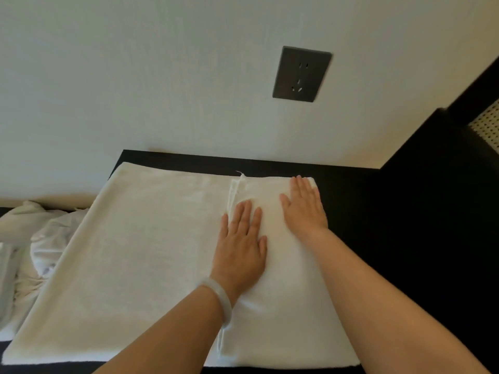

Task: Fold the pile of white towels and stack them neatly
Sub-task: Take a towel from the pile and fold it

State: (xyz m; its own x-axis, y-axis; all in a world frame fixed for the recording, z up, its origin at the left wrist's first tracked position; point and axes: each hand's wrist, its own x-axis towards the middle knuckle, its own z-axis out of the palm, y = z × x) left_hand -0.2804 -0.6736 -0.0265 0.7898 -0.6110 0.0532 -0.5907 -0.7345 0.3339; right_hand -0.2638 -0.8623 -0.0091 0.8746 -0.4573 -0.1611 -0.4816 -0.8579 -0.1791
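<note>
**Pressing the towel [135, 265] flat**

It lies on the dark table [364, 211], its 3 o'clock side folded over. The left hand [241, 247] and, at its 1 o'clock, the right hand [303, 206] press that flap with straight fingers, gripping nothing. A crumpled pile [35, 238] sits at 9 o'clock.

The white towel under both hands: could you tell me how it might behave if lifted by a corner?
Probably floppy: the towel lies flat over its fold, and the crumpled pile beside it holds loose creases. It looks thin, so likely light. A push would probably bunch it rather than slide it.
</note>
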